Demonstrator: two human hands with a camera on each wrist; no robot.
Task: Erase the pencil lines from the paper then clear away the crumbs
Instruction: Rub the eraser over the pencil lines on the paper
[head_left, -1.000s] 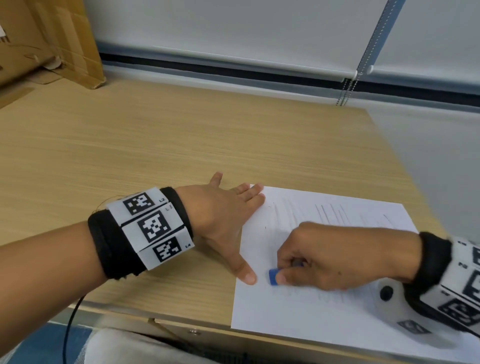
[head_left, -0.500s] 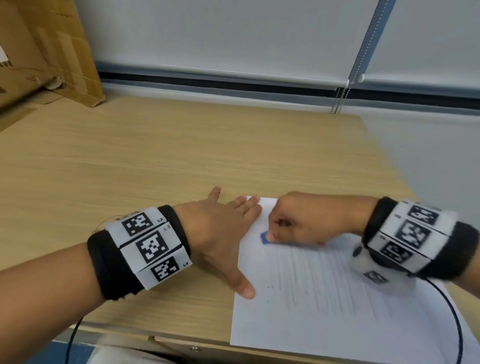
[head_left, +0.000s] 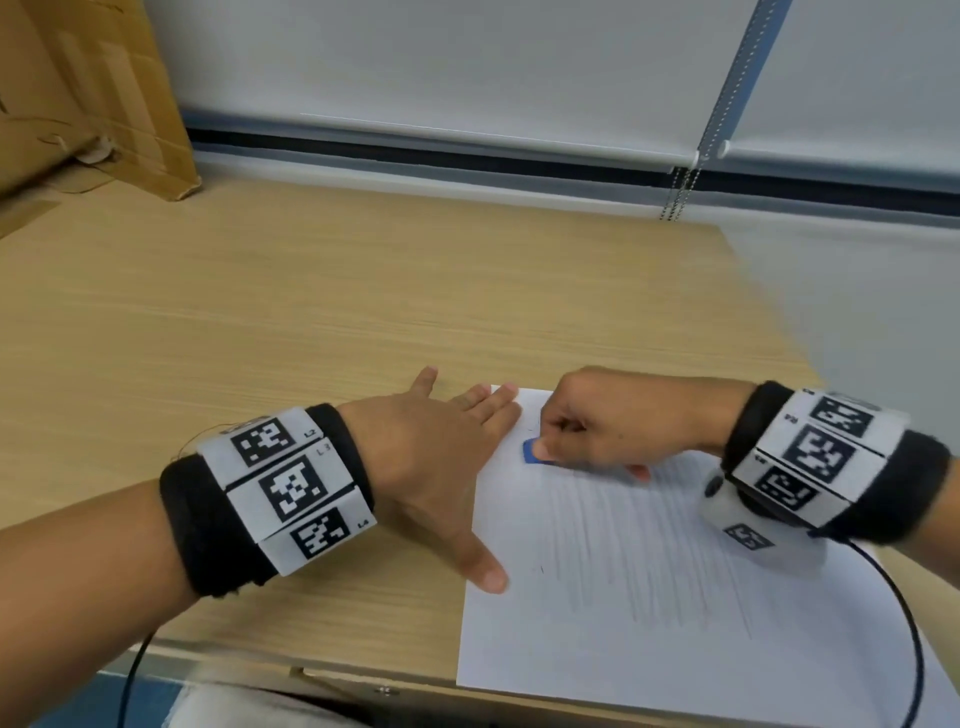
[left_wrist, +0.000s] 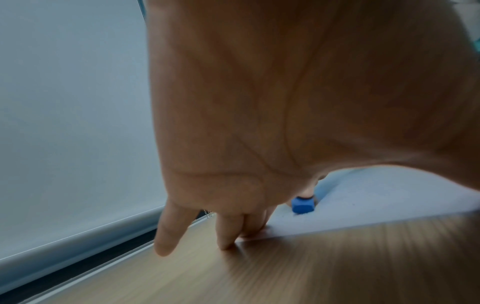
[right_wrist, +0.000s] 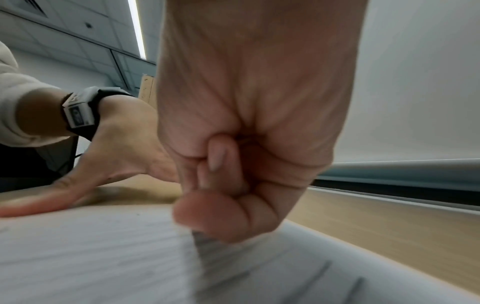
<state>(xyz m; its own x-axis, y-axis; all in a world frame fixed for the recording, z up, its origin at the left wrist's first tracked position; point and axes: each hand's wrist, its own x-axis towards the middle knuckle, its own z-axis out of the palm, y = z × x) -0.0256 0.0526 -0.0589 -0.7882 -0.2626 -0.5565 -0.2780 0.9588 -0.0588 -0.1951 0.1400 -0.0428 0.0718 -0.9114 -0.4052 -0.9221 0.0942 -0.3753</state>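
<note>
On the wooden desk (head_left: 311, 312), near its front right corner, I saw the sheet of paper (head_left: 649, 649) lying flat, its lower edge just at the desk's front edge. Faint pencil lines (head_left: 649, 561) ran across most of the sheet, greyish and smeared in the head view; I could not count them. 2 or 3 tiny dark specks sat on the paper near its left edge, too small for me to tell what they were.

I kept my left hand (head_left: 431, 467) spread wide and flat, palm down, holding nothing. Its fingers (left_wrist: 228, 236) were straight: the tips of those nearest the sheet pressed on the far left corner, while the thumb lay on the left edge lower down. The little finger stood apart from the others, out over bare wood.

My right hand (head_left: 618, 421) was curled into a loose fist over the top left part of the paper, pinching a small blue eraser (head_left: 532, 451) between thumb and fingertips. The eraser's lower end touched the sheet just beside my left fingers. From the left wrist camera I saw the eraser (left_wrist: 302, 204) standing on the paper under the thumb. From the right wrist camera the fist (right_wrist: 246, 164) hid the eraser completely, and the lines below it were blurred.

A cardboard box (head_left: 88, 104) stood at the far left corner of the desk, well apart from the sheet. White roller blinds (head_left: 467, 67) hung behind the desk, with 1 bead chain (head_left: 727, 78) dangling to the right.
</note>
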